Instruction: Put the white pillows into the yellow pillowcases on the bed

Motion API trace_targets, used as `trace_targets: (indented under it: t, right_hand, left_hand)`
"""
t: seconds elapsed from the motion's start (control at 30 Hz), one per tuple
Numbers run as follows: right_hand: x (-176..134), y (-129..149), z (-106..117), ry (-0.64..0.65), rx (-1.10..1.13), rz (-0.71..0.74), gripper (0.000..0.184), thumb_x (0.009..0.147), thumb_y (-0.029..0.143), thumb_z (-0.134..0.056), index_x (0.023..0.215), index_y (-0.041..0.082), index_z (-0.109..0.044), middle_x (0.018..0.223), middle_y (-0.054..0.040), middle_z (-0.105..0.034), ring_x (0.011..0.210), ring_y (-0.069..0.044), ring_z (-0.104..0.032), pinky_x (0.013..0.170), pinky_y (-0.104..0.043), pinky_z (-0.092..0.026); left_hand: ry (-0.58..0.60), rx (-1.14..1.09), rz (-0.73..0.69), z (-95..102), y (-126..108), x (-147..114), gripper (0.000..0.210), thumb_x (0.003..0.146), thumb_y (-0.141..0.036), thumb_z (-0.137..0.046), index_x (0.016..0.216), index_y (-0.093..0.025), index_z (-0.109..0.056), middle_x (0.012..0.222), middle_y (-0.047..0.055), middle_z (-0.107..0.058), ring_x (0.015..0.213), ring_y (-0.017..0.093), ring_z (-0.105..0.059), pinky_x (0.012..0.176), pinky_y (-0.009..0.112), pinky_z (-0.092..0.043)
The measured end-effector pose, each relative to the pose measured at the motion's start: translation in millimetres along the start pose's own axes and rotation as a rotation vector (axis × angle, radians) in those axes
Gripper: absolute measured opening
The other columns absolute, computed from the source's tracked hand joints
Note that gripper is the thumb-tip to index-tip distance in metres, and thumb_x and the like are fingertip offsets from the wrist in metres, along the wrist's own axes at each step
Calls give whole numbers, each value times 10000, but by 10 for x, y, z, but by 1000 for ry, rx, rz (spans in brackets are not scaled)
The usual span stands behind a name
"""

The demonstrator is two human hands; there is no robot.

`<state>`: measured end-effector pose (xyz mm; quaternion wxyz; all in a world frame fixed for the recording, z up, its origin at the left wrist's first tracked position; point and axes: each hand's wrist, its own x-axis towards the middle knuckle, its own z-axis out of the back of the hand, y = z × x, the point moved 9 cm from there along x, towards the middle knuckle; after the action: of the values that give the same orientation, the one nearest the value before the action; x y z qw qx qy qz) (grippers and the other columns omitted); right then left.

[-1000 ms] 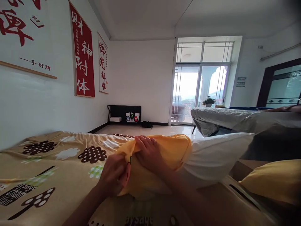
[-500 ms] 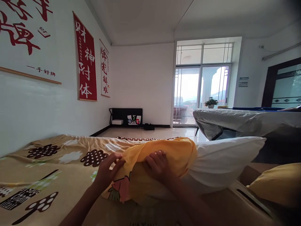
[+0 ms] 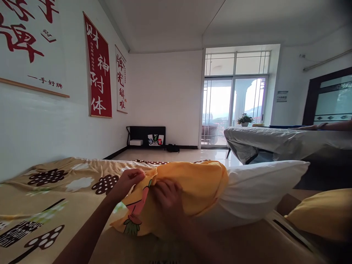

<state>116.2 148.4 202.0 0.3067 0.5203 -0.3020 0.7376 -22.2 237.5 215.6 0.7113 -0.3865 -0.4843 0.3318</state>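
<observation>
A yellow pillowcase [image 3: 198,181] with a pink and green print covers the left part of a white pillow [image 3: 261,190]. The pillow's right end sticks out bare. My left hand [image 3: 132,181] pinches the pillowcase's far left edge between thumb and fingers. Beside it, my right hand [image 3: 169,194] has its fingers curled into the yellow cloth on top; its fingertips press into a fold. The cloth's near left corner lies loose on the patterned bedspread [image 3: 82,205].
At the right, a yellow pillow [image 3: 321,214] rests near a brown box-like edge. Behind stands a plastic-covered table [image 3: 275,137] with a potted plant [image 3: 244,119]; another person's arm [image 3: 335,125] reaches over it. A black low shelf [image 3: 145,132] stands by the back wall.
My right hand has slid left along the pillowcase toward my left hand. My left hand has lifted the cloth's edge slightly. Another person's arm has appeared over the table.
</observation>
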Motion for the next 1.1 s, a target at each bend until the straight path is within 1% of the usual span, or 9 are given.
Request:
trace_targets:
  t: [0.07, 0.23, 0.4, 0.6, 0.67, 0.83, 0.93, 1.03, 1.1]
  right_hand:
    - [-20, 3, -74, 1, 62, -4, 163, 909, 215, -508, 1044, 215, -600, 1015, -25, -680, 1027, -190, -548, 879, -363, -318]
    - [87, -158, -275, -17, 94, 46, 95, 930, 202, -494, 924, 194, -589, 952, -22, -690, 962, -161, -560, 865, -352, -287]
    - [217, -401, -480, 67, 112, -53, 25, 892, 190, -564, 902, 199, -586, 940, -24, -676, 938, -181, -527, 862, -355, -277]
    - [232, -495, -428, 205, 339, -114, 93, 834, 145, -639, 812, 202, -569, 941, 3, -631, 948, -160, -505, 866, -331, -270]
    - [229, -500, -419, 245, 375, -129, 111, 822, 145, -652, 789, 202, -563, 890, 13, -615, 922, -157, -497, 861, -333, -265]
    - [225, -476, -444, 311, 404, -70, 98, 837, 163, -636, 791, 206, -561, 853, 19, -612, 911, -165, -483, 845, -345, -252]
    - [225, -591, -459, 320, 394, -82, 99, 836, 145, -620, 801, 204, -550, 861, 10, -606, 897, -169, -478, 827, -342, -262]
    - [232, -730, -470, 316, 370, -119, 93, 841, 136, -593, 805, 202, -539, 862, -2, -607, 887, -180, -474, 812, -339, -274]
    - [222, -766, -500, 327, 347, -135, 82, 850, 148, -577, 800, 199, -539, 867, -8, -615, 894, -186, -484, 817, -343, -275]
  left_hand:
    - [-36, 18, -5, 33, -37, 16, 297, 693, -438, -706, 704, -159, -605, 594, -46, -478, 534, 79, -391, 494, 193, -313]
    - [-31, 13, 41, 90, 51, 114, 299, 705, -428, -710, 733, -172, -558, 598, -71, -451, 507, 55, -350, 471, 166, -291]
    - [-10, -10, 15, 122, 61, 340, 329, 761, -491, -649, 778, -189, -519, 639, -67, -474, 558, 71, -406, 497, 159, -328]
    - [109, -90, 52, 174, 91, 481, 301, 796, -455, -642, 784, -185, -510, 672, -50, -533, 587, 87, -504, 563, 191, -400]
    - [86, -158, 43, 207, 146, 519, 329, 785, -474, -653, 791, -184, -499, 691, -44, -552, 599, 91, -523, 567, 192, -409]
    - [-57, -224, 92, 211, 319, 575, 454, 682, -534, -729, 809, -199, -450, 619, -65, -543, 501, 76, -480, 462, 168, -360]
    - [-44, -264, 75, 223, 311, 565, 424, 700, -519, -716, 812, -198, -463, 521, -101, -430, 407, 38, -356, 401, 142, -268]
    - [73, -166, 108, 232, 339, 536, 356, 745, -504, -668, 820, -193, -511, 461, -123, -300, 368, 33, -259, 387, 147, -223]
    - [33, 27, 78, 323, 338, 540, 340, 723, -491, -674, 790, -185, -542, 491, -89, -393, 421, 62, -367, 425, 170, -300]
